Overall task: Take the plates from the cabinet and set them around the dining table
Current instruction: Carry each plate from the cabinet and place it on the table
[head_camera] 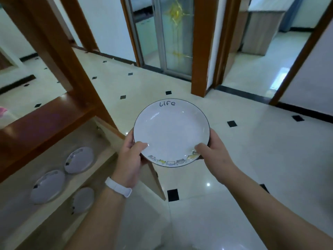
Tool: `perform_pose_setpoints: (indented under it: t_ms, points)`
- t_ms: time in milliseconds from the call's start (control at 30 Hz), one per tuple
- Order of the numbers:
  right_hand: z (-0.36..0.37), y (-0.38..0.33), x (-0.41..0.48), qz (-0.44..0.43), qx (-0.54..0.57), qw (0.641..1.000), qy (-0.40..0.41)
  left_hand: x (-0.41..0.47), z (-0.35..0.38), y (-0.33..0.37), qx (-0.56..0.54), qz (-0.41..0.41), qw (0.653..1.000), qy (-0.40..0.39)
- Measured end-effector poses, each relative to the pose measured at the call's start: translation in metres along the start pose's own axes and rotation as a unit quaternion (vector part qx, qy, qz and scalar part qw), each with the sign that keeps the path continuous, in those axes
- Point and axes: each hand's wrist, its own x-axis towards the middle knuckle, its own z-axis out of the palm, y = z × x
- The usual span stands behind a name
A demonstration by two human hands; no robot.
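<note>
A white plate with a dark rim, the word "Life" and small cartoon figures is held level in front of me over the floor. My left hand grips its near left edge, thumb on the rim. My right hand grips its near right edge the same way. To my lower left the open cabinet holds three more white plates lying flat on its shelf: one at the back, one at the left and one nearest me.
The cabinet's open door sticks out just below the plate. A wooden frame post rises at the left. Ahead are glossy white floor tiles with black diamonds, a glass sliding door and wooden doorways.
</note>
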Motion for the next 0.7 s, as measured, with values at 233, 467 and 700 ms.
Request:
perform_pose_setpoints:
  t_ms: [233, 467, 700]
  points:
    - [-0.09, 0.013, -0.034, 0.051, 0.01, 0.98, 0.193, 0.026, 0.108, -0.013, 0.033, -0.042, 0.986, -0.158]
    - [-0.165, 0.032, -0.069, 0.084, -0.006, 0.929, 0.36, 0.049, 0.208, -0.047, 0.049, -0.087, 0.946, -0.308]
    - [-0.213, 0.029, -0.075, 0.078, 0.0, 0.873, 0.481, 0.082, 0.3, -0.071, 0.042, -0.132, 0.892, -0.431]
